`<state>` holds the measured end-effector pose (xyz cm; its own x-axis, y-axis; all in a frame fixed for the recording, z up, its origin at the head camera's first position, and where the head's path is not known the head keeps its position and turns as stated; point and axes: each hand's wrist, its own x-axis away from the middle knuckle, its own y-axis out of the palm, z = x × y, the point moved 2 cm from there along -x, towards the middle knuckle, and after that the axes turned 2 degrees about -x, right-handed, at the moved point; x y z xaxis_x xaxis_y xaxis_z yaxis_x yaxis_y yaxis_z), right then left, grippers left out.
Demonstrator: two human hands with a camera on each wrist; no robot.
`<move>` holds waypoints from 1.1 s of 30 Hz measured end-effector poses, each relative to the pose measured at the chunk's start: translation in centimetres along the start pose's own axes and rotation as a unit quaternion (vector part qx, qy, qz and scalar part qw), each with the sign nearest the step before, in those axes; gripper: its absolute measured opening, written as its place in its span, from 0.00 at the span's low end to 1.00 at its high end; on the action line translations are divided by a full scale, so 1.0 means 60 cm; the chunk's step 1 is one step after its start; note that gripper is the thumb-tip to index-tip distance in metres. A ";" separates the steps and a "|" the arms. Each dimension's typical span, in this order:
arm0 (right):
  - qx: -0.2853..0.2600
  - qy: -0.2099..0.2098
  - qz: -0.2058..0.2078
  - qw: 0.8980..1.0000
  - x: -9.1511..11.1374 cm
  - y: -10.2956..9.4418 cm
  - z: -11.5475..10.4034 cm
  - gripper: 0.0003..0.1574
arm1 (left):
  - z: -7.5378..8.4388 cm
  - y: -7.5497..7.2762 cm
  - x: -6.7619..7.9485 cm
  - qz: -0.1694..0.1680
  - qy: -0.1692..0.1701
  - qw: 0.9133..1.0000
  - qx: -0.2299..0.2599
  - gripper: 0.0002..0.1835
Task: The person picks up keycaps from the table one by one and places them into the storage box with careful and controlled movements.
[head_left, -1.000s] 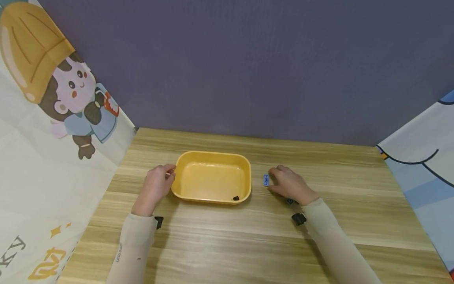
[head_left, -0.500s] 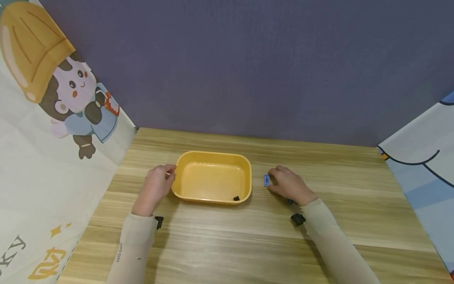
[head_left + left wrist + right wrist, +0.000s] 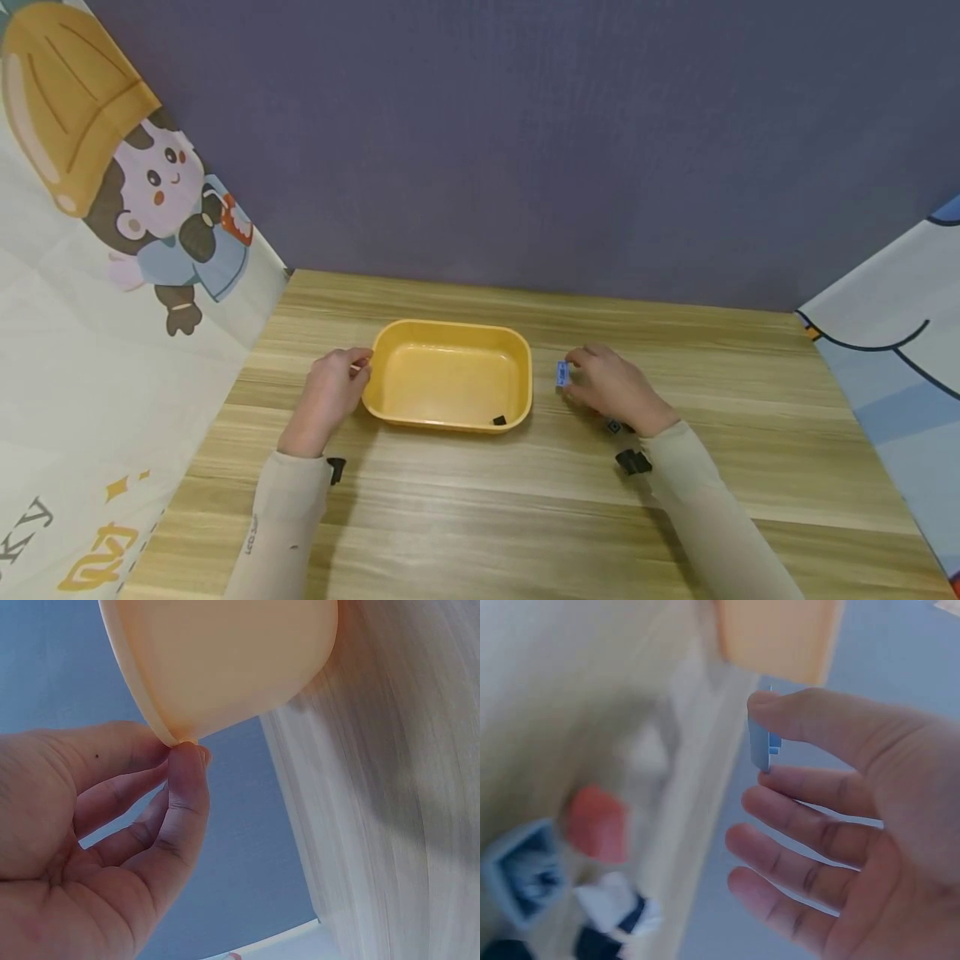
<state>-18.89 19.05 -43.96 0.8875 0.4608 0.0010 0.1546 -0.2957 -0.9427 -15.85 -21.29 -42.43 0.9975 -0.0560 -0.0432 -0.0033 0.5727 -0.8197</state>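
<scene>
My left hand (image 3: 337, 390) pinches the rim of a yellow plastic tub (image 3: 450, 375) at its left end; the left wrist view shows thumb and fingers meeting on the tub's lip (image 3: 154, 720). To the right of the tub, my right hand (image 3: 611, 387) holds a small blue rectangular piece (image 3: 562, 373) with dark markings on one face. Seen from the right wrist, this blue piece (image 3: 760, 741) is pinched between thumb and index fingertip and has a small peg on one side. The other fingers are spread loosely below it.
A small black piece (image 3: 499, 420) lies in the tub's front right corner. Under my right hand are a red piece (image 3: 598, 823), a grey-blue square piece (image 3: 526, 874), a white piece (image 3: 609, 901) and dark pieces (image 3: 598, 943). A dark wall (image 3: 525, 150) stands behind the wooden table (image 3: 465, 517).
My right hand has moved slightly away from me and up, carrying the blue piece with it. The left hand and the tub stay where they were.
</scene>
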 end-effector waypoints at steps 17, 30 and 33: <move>-0.029 -0.069 0.031 0.997 -0.040 -0.047 -0.102 0.30 | -0.001 0.002 0.002 0.002 -0.002 1.000 -0.006 0.15; -0.040 -0.096 0.013 0.994 -0.088 -0.032 -0.172 0.31 | 0.001 0.002 0.001 -0.005 -0.003 1.000 -0.004 0.16; -0.043 -0.093 0.010 0.995 -0.090 -0.031 -0.176 0.32 | 0.001 0.002 0.000 -0.002 0.000 1.000 -0.005 0.16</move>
<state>-19.39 8.28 -38.68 0.7966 0.5984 -0.0857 0.1824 -0.3732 -0.9097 -15.84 -21.18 -42.50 0.9975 -0.0576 -0.0403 -0.0008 0.5647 -0.8253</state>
